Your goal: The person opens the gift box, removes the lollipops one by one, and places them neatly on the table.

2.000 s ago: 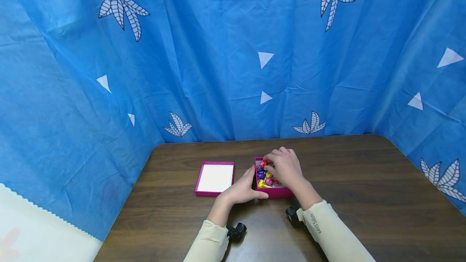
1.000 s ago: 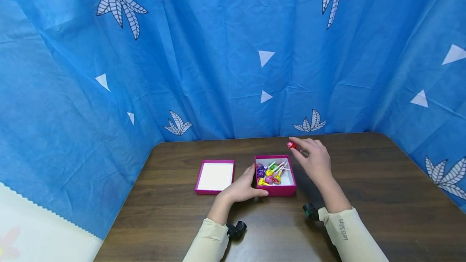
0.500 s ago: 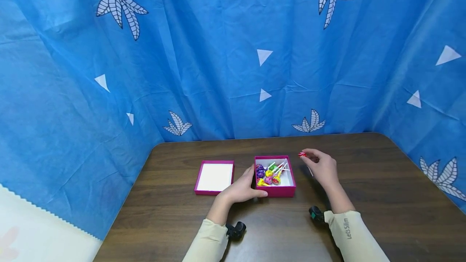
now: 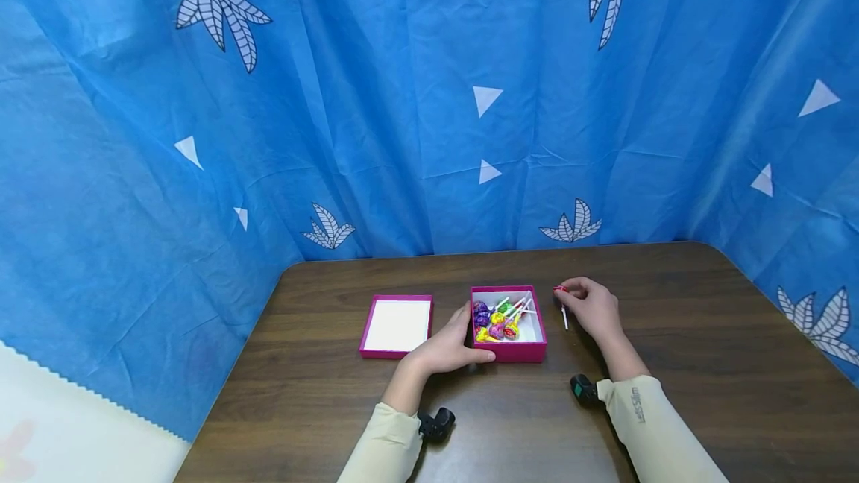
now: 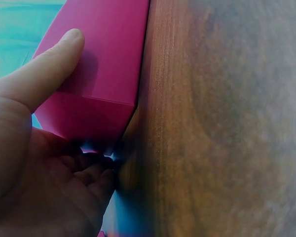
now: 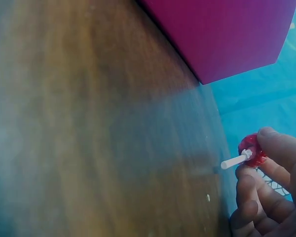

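Note:
A magenta box [image 4: 520, 352] stands uncovered on the table, with several wrapped lollipops [image 4: 498, 321] inside. My left hand [image 4: 443, 349] holds the box at its near left corner. In the left wrist view its thumb [image 5: 64, 52] lies on the front wall, and the fingers reach along the left side. To the right of the box, my right hand [image 4: 593, 308] pinches a red-wrapped lollipop [image 6: 251, 149] by its head between thumb and finger. The white stick [image 4: 564, 317] points toward me, low over the tabletop; whether it touches the wood, I cannot tell.
A shallow magenta lid [image 4: 401, 325] with a white inside lies to the left of the box. The brown wooden table [image 4: 302, 408] ends at a blue patterned curtain [image 4: 429, 95] at the back and sides.
My right hand has lifted the red lollipop out of the box, carried it right and lowered it toward the table. The left hand has stayed at the box.

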Demonstrator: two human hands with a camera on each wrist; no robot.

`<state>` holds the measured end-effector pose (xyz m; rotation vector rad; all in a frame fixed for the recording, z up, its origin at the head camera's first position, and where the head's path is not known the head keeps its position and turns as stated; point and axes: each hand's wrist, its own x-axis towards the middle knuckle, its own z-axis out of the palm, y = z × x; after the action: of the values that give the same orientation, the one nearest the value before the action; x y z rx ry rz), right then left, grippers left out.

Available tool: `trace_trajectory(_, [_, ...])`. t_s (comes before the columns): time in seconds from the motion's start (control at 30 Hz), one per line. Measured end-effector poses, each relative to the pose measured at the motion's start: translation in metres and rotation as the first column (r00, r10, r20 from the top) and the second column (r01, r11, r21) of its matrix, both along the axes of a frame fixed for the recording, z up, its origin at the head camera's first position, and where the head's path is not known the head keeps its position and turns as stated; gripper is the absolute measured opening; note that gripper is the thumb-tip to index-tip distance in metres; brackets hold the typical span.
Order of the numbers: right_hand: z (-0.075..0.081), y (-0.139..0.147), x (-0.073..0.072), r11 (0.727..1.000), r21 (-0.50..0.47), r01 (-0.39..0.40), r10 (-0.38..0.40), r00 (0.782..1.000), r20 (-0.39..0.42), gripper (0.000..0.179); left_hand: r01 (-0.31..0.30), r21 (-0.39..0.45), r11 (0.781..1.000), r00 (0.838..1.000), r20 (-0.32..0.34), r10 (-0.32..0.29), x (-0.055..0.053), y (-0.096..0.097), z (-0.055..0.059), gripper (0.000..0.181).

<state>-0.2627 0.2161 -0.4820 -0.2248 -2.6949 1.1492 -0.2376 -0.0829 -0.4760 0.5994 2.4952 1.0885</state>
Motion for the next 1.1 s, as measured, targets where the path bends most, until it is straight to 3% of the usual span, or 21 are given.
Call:
trace_trajectory(0.33, [-0.0035,-0.0022,-0.0078,0.997,0.07,-0.012,0.011,1.0,0.009,0.034,0.0,-0.001,1.0,1.0,-0.005,0.0,0.001,-0.0007,0.0034,0.108])
trace_trajectory(0.6, [-0.0044,-0.0028,-0.0067,0.996,0.084,0.003,-0.008,0.998,0.055,0.038,0.0,-0.005,1.0,1.0,0.001,0.0,0.0031,-0.0012,0.0035,0.108])
trace_trajectory(1.1, [-0.0073,-0.0033,-0.0042,0.994,0.105,0.012,-0.017,0.999,0.052,0.04,0.0,-0.004,1.0,1.0,0.006,0.0,0.0011,-0.0014,0.0023,0.107])
